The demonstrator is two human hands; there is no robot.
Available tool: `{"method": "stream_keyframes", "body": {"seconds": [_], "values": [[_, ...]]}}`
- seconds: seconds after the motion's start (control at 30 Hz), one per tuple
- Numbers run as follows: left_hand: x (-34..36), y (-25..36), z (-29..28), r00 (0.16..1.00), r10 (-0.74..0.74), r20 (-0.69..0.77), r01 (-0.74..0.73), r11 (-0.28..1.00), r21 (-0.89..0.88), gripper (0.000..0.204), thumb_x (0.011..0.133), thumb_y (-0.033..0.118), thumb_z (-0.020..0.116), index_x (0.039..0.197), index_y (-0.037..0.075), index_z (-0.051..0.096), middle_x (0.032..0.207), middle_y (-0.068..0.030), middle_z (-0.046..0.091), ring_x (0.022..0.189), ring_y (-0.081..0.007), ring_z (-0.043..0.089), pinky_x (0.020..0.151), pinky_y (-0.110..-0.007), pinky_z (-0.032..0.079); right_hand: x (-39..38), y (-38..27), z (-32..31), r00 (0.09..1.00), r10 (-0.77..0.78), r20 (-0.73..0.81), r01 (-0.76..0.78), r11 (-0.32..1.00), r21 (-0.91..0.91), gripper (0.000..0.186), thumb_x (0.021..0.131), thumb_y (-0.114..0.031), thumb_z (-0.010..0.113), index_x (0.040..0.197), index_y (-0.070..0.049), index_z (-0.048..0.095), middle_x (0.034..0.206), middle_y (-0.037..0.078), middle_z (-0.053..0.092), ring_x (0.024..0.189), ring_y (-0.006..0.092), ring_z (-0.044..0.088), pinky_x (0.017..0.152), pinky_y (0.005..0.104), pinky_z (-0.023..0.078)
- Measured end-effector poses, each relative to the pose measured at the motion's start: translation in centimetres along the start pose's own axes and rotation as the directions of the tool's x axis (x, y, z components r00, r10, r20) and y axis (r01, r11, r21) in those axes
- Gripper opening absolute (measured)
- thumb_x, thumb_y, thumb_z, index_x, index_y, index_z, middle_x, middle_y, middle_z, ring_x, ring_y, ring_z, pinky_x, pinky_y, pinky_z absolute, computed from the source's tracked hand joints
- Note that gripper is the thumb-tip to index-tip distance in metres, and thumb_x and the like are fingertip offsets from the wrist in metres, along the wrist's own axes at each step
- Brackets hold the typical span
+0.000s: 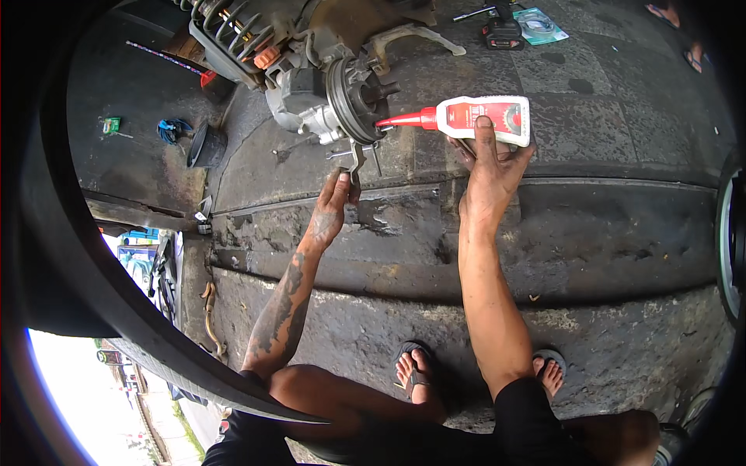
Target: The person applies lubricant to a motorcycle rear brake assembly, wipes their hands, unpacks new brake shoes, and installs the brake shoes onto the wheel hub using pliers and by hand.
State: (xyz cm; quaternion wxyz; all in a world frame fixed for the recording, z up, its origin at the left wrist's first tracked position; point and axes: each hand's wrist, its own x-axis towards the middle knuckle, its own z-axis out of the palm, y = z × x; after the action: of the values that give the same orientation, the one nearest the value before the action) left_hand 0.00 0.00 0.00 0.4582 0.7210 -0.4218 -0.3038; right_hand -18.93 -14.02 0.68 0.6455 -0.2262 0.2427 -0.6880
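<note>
My right hand point(493, 163) grips a white and red squeeze bottle point(482, 115), thumb across its label. The bottle lies on its side, and its long red nozzle points left. The tip reaches the lower right edge of a round grey brake hub point(350, 101) on a motorcycle's rear drive; whether it touches is unclear. Below the hub, my left hand point(336, 203) pinches the lower end of a metal brake lever point(357, 159). A metal rod with a crossbar point(377, 159) shows just beside the lever.
Above the hub sits a shock spring point(233, 35). A metal bracket arm point(416, 35) extends right. Farther back are a cordless tool's battery point(503, 33) and a blue-green packet point(540, 27). A black bucket point(208, 146) and blue cloth point(172, 130) lie left. A floor ledge crosses before my sandalled feet.
</note>
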Motion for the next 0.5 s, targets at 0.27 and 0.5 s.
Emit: {"method": "stream_keyframes", "body": {"seconds": [0.27,0.5], "values": [[-0.08,0.43,-0.53,1.0,-0.002,0.006,0.002,1.0,0.028,0.035,0.099,0.039,0.033,0.09,0.008,0.044,0.074,-0.0005,0.04,0.07,-0.012,0.035,0.068,-0.027,0.031,-0.19,-0.01,0.26,0.999,0.024,-0.027,-0.024,0.999,0.022,0.047,0.085,-0.018,0.066,0.116,-0.005,0.033,0.103,0.011,0.057,0.085,0.0184,0.064,0.068,0.0343,0.059],[0.03,0.09,-0.39,1.0,0.007,0.018,-0.008,0.999,0.038,0.035,0.099,0.039,0.033,0.09,0.008,0.045,0.073,-0.0005,0.04,0.07,-0.0118,0.035,0.068,-0.027,0.031,-0.05,-0.2,0.09,0.999,0.048,-0.019,-0.048,0.999,0.018,0.047,0.085,-0.016,0.065,0.117,-0.005,0.032,0.102,0.012,0.058,0.085,0.0186,0.064,0.068,0.0345,0.059]]}}
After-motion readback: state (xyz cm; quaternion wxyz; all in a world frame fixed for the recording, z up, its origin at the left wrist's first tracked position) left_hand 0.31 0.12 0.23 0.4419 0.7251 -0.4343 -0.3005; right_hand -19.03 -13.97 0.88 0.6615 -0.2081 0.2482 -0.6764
